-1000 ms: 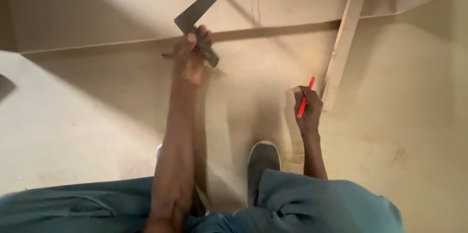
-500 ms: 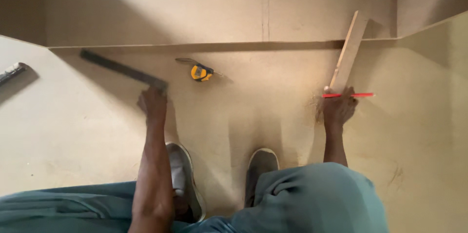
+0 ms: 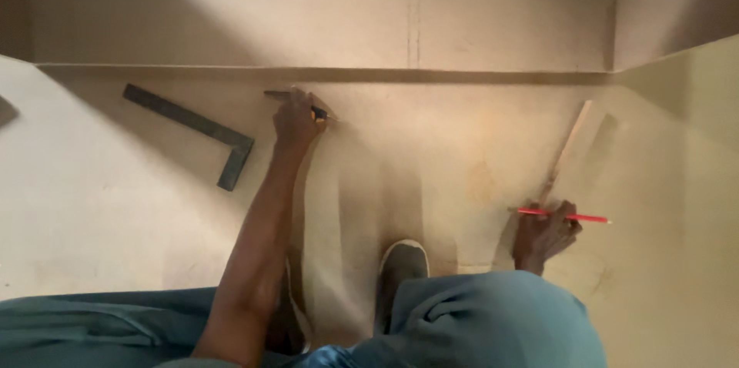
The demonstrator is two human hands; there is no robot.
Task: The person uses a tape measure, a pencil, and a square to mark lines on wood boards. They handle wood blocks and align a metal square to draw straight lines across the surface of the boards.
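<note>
Arms reach out from the lower edge of the frame, over teal trousers, onto a wide tan board [image 3: 431,175] that fills the middle of the picture. Left arm runs long and nearly straight up the centre-left, wrist bent slightly inward, and the left hand [image 3: 296,120] sits at upper centre, just below the dark seam where the board meets an upright panel [image 3: 323,6]. Its grip is pressed together around a small dark tool with a yellow spot [image 3: 315,112] — only its ends show past the fingers, so what kind of tool it is cannot be told. Just to the left of that hand, apart from it, a dark metal square [image 3: 202,128] lies flat with its long arm slanting toward the upper left.

Right hand [image 3: 545,235] rests at lower right, knuckles up, fingers curled down onto the board. Its grip pinches a red pencil [image 3: 566,216] that lies almost level, tip pointing right. Just above it a pale wooden strip [image 3: 573,145] slants toward the upper right. A grey shoe [image 3: 400,264] stands between the two arms.
</note>
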